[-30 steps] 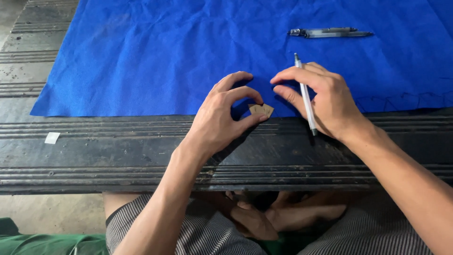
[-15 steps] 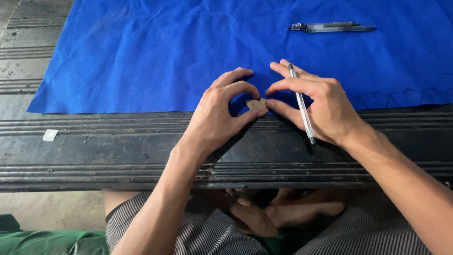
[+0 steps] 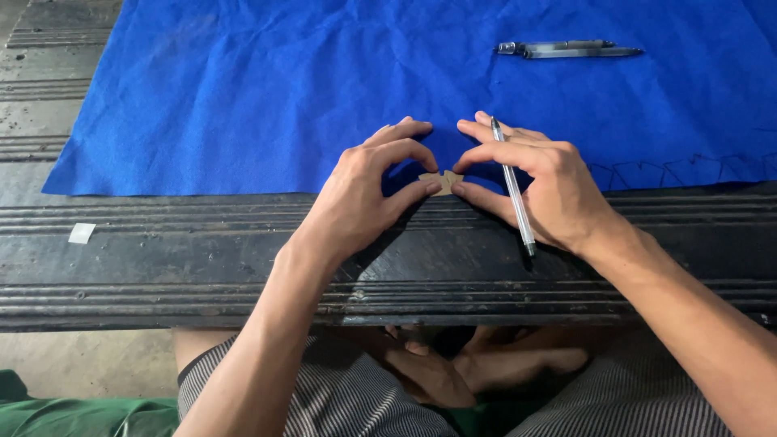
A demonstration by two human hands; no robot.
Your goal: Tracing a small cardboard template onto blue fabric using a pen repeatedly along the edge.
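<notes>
At the near edge of the blue felt sheet, on the dark tabletop, my left hand and right hand pinch a small tan cutout between fingertips; right grip also clamps a pen.

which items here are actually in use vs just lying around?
In use:
- small tan cutout, pinched by fingers of left hand and right hand
- pen in the right hand
- blue cloth under the cutout

Lying about:
- two pens at the cloth's far side
- white scrap on the dark ribbed bench
</notes>
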